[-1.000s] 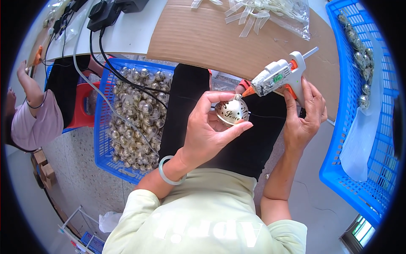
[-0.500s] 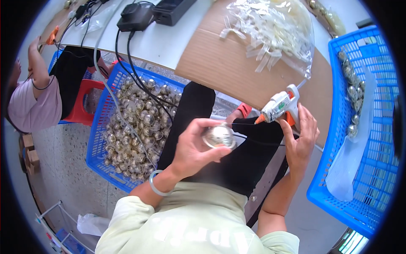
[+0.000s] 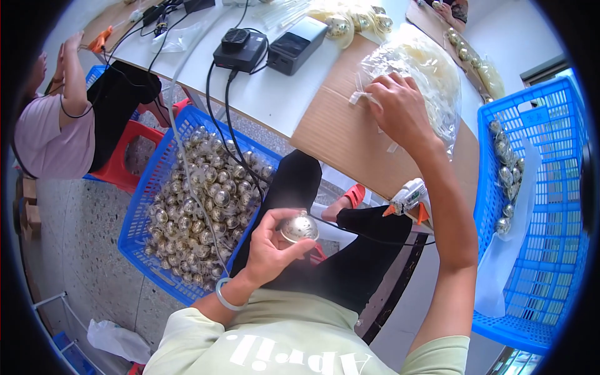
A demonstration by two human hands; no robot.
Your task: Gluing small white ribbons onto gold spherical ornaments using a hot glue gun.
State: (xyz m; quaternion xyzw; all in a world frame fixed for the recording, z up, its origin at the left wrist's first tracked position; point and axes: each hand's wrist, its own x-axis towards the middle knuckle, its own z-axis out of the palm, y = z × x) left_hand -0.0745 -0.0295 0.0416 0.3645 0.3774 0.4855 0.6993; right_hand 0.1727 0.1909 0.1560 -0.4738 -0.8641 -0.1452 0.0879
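Note:
My left hand is closed around a shiny silver-gold ball ornament, held above my lap with thumb and fingers at its sides. My right hand reaches forward over the brown cardboard, its fingertips pinched at a short translucent plastic strip. That strip lies at the edge of a heap of similar pale strips on a clear plastic bag. Near my right forearm, the white and orange hot glue gun rests at the cardboard's near edge, its orange nozzle pointing left.
A blue basket full of ball ornaments stands on the floor at left, with cables crossing it. Another blue basket at right holds several ornaments and a plastic sheet. Black power devices sit on the white table. A co-worker sits far left.
My right hand has let go of the glue gun and moved forward to the strips. My left hand has lowered the ornament slightly toward my lap and left.

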